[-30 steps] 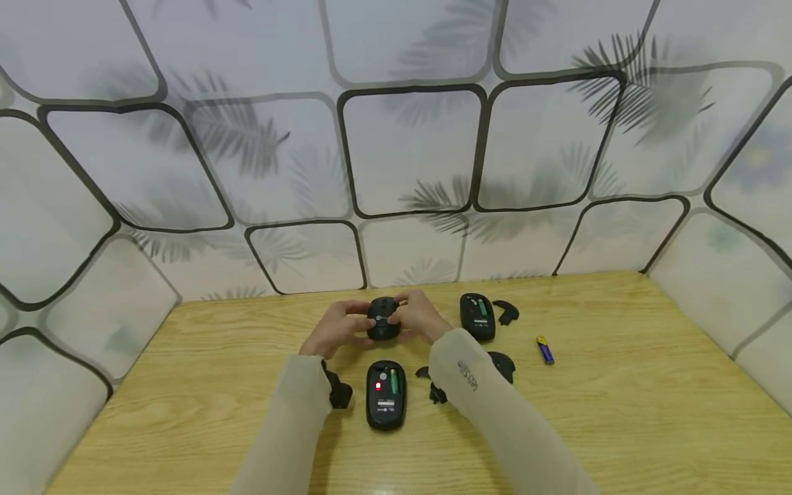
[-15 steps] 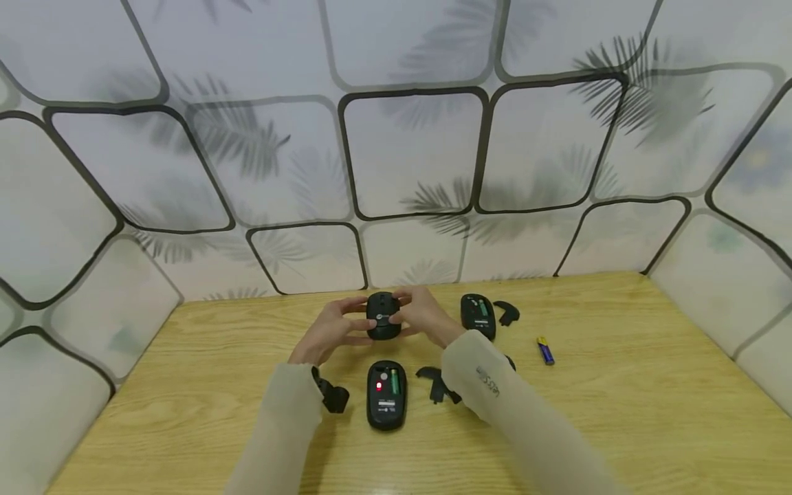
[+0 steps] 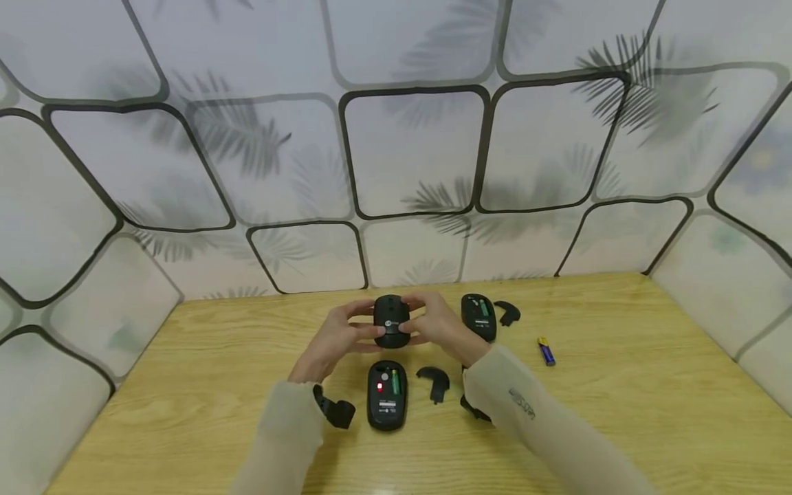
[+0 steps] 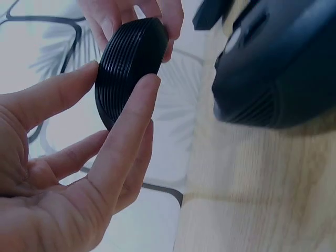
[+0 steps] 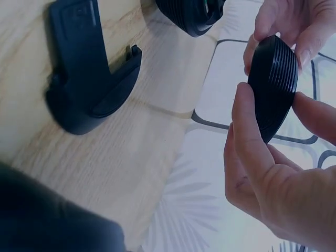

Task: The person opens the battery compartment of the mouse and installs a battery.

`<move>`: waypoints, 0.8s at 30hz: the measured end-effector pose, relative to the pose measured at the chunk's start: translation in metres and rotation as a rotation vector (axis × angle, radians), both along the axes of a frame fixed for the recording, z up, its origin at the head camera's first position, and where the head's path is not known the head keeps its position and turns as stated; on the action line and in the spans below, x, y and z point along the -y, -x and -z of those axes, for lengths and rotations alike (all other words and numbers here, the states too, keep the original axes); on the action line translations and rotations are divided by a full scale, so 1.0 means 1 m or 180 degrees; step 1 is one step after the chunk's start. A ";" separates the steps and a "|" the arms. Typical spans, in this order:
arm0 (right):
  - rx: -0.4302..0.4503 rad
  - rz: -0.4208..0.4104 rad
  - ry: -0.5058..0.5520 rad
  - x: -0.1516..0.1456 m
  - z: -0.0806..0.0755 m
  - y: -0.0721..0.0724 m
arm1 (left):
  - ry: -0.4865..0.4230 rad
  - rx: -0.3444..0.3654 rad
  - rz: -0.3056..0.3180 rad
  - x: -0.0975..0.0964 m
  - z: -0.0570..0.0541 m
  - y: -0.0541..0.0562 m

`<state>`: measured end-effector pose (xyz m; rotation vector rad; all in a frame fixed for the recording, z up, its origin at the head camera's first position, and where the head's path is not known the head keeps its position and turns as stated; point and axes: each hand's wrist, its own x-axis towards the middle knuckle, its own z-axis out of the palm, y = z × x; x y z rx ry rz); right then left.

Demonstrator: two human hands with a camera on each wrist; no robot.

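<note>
A black computer mouse [image 3: 391, 321] is held up between both hands, buttons facing up in the head view. My left hand [image 3: 339, 340] pinches its left side between thumb and fingers. On the opposite side my right hand [image 3: 441, 326] grips it the same way. Ribbed side walls of this mouse [image 4: 128, 68] show in the left wrist view, with fingertips on its edges. Nearer to me lies an upturned mouse [image 3: 387, 405] with a green battery [image 3: 394, 381] in its open bay and a red light on. A loose black battery cover [image 3: 436, 383] sits to its right.
Behind my right wrist is another upturned mouse [image 3: 478, 317], also with a green battery in its bay. Beside it lies a second curved black cover [image 3: 509, 313]. A blue and yellow battery [image 3: 546, 351] lies farther right. A patterned backdrop [image 3: 414, 151] rises behind the wooden table [image 3: 204, 385].
Both hands have shifted slightly to the right and toward me with the mouse between them. The right sleeve has moved right, uncovering the nearer loose cover.
</note>
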<state>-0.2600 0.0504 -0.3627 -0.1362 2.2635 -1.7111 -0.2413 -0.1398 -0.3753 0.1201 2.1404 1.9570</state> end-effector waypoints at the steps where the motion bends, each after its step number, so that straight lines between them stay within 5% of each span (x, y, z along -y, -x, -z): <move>1: -0.0012 -0.0020 0.0005 -0.001 0.000 -0.001 | -0.0020 -0.0007 -0.0002 -0.001 0.000 -0.002; 24: -0.0109 -0.0233 0.0223 -0.033 -0.004 -0.033 | -0.0246 -0.0098 0.0040 -0.017 -0.002 -0.036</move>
